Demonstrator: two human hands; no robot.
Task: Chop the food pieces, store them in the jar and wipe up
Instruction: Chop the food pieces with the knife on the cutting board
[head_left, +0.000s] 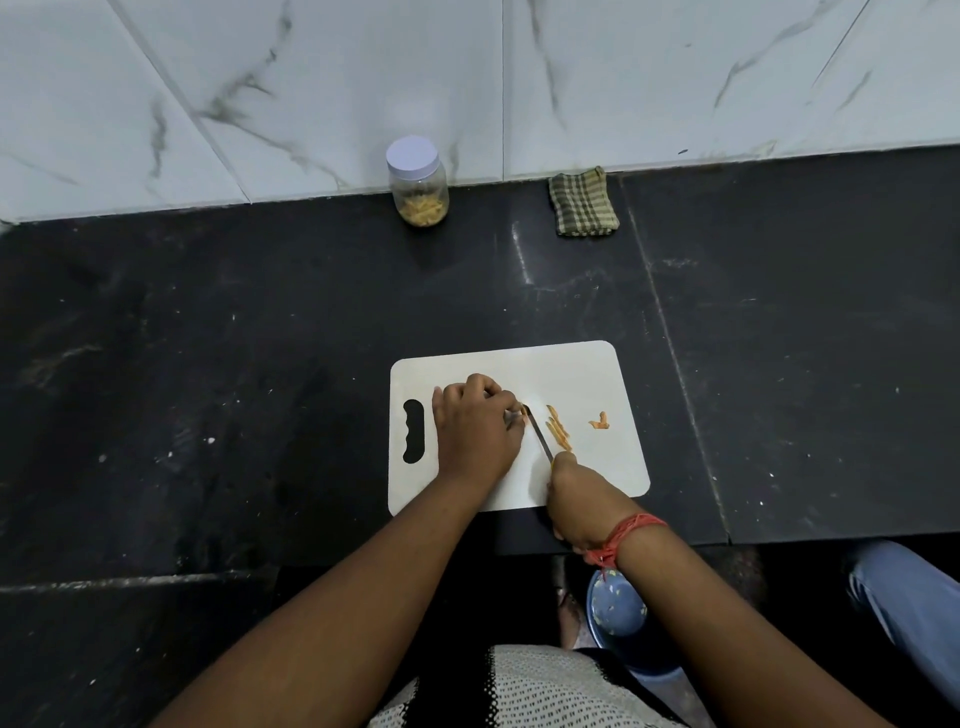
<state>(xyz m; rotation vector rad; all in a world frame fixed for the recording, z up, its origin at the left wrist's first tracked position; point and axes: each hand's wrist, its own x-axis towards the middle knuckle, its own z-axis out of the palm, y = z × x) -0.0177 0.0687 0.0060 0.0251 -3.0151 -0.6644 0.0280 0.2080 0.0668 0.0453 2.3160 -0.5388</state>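
A white cutting board lies on the black counter. My left hand rests on the board's left half, fingers curled over a food piece that is mostly hidden. My right hand grips the yellow handle of a knife, whose blade points toward my left fingertips. Orange cut strips lie just right of the blade, and a small orange scrap sits further right. A clear jar with a white lid on holds yellowish pieces at the back by the wall.
A folded checked cloth lies at the back right of the jar against the marble wall. Below the counter edge is a blue bin. A person's blue-clad leg shows at the right.
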